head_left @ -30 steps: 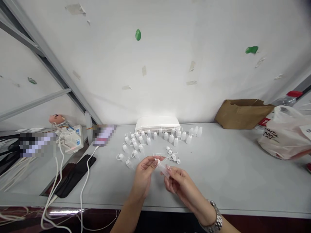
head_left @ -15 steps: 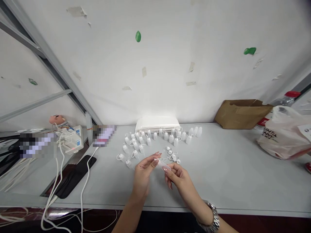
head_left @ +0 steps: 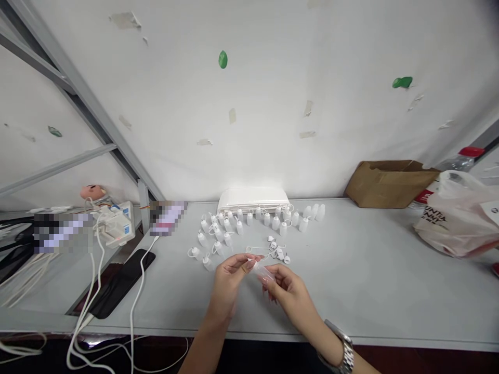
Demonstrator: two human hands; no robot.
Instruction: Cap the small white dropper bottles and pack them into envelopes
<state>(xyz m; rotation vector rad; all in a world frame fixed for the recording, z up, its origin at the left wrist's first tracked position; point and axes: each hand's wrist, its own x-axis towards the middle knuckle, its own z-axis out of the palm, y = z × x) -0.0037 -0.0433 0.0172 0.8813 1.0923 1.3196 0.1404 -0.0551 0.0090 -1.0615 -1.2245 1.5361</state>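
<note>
Both hands meet over the middle of the desk at a small translucent squeeze bottle [head_left: 265, 272], which lies tilted between them. My right hand [head_left: 288, 291] is closed around its body. Thumb and fingertips of my left hand [head_left: 228, 280] pinch the white cap at its upper end, mostly hidden by the fingers. Just beyond the hands lies a cluster of loose white caps with looped straps [head_left: 279, 253]. Farther back and to the left stand several capped bottles [head_left: 218, 248]. A few bottles without caps [head_left: 314, 212] stand at the right end of the group.
A stack of white packaging [head_left: 253, 198] leans near the wall. On the right are a brown paper bag [head_left: 384, 187] and a white plastic bag [head_left: 452, 223]. A black power bank or phone [head_left: 122, 283] with white cables [head_left: 136, 296] lies left, near a blurred-out phone [head_left: 168, 218].
Both hands have moved slightly down toward me with the bottle, and the right fingers have slid a little along it. A strap loop behind the left fingertips is now more visible.
</note>
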